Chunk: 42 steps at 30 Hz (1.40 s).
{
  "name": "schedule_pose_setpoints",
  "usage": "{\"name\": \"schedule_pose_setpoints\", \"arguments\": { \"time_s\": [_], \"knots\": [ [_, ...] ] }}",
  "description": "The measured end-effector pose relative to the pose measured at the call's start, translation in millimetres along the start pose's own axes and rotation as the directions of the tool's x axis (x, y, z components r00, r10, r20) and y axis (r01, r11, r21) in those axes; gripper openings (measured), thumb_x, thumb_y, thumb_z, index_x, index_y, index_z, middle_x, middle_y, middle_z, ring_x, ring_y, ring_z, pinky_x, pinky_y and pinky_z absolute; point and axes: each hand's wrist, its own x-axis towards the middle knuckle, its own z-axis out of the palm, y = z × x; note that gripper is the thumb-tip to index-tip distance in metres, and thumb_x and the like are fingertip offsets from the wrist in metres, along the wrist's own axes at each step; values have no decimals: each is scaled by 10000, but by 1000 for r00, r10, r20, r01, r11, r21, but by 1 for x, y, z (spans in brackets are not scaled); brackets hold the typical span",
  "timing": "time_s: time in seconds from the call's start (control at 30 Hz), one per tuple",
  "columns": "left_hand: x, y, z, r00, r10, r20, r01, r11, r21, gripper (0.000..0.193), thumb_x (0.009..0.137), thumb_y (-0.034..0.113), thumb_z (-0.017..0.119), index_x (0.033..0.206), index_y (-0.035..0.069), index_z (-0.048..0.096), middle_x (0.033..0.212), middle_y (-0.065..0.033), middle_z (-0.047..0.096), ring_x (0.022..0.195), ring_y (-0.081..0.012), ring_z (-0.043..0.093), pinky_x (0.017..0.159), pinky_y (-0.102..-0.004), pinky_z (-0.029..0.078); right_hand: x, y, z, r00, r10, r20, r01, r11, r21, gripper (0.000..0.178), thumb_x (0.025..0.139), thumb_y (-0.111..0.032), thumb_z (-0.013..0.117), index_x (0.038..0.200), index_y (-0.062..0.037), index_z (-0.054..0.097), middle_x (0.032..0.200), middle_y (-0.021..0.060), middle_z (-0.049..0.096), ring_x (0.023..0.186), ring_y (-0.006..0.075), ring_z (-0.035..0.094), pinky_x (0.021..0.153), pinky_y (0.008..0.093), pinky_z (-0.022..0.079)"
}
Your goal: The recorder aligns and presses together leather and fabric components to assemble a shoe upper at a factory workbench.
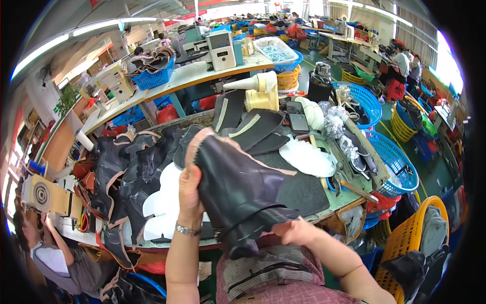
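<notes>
A black leather boot upper with a pinkish, stitched raw edge hangs tilted in front of me, above the worktable. My left hand is closed on its left edge, thumb up along the leather. At the folded lower right end, my right hand grips the upper; some of its fingers are hidden by the leather. Left of it, more black boot uppers lie piled on the table. White rounded sheets lie partly beneath my left wrist.
The worktable bears dark cut pieces, a phone, a white pad and a wooden-handled hammer. Blue baskets and a yellow basket stand at the right. Another person sits at the left.
</notes>
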Motion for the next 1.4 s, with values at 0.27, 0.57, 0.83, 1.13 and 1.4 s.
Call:
{"name": "schedule_pose_setpoints", "arguments": {
  "time_s": [0.27, 0.57, 0.83, 1.13, 1.4],
  "knots": [
    [-35, 3, -30, 997, 39, 72, -64, 918, 391, 412, 843, 309, 671, 1043, -46, 614, 922, -54, 654, 799, -110, 595, 713, -240, 481, 20, -12, -7, 842, 49, -538, 177, 915, 362, 691, 813, -543, 590, 1328, -121, 405, 1297, 53, 495, 1215, 239, 444, 999, 439, 361],
    [-48, -10, -1, 829, 511, 228, -387, 229, 893, 165, 806, 96, 672, 772, -25, 566, 558, -90, 456, 445, -180, 397, 449, -285, 320, 9, -29, 33, 831, 92, -549, 84, 954, 286, 436, 844, -250, 635, 1177, -3, 499, 1114, 107, 601, 982, 192, 599, 866, 348, 492],
    [-79, 1, -12, 917, 289, 276, -351, 252, 902, 264, 733, 79, 695, 965, -18, 615, 694, -129, 590, 628, -262, 594, 592, -314, 460, 34, -48, -5, 821, 293, -491, -285, 954, 93, 315, 774, -29, 663, 1068, 46, 578, 980, 97, 646, 869, 183, 635, 805, 317, 515],
    [-2, 123, 79, 777, -247, 579, -624, -181, 760, 1063, 518, 389, 842, 1361, -2, 325, 1316, -194, 443, 1219, -358, 413, 1024, -431, 313, 69, -120, 46, 904, 51, 425, 385, 338, -859, 274, 737, -190, 700, 861, 6, 555, 695, 210, 558, 705, 395, 558, 607, 417, 434],
    [-27, 81, 45, 972, -83, 221, -139, 554, 821, 156, 747, 117, 743, 789, -12, 667, 536, 21, 494, 517, -22, 403, 454, -221, 338, 55, -124, 25, 973, 77, 217, 187, 283, -941, 370, 774, -319, 692, 788, 2, 509, 596, 188, 518, 601, 390, 533, 521, 425, 404]
  ]
}}
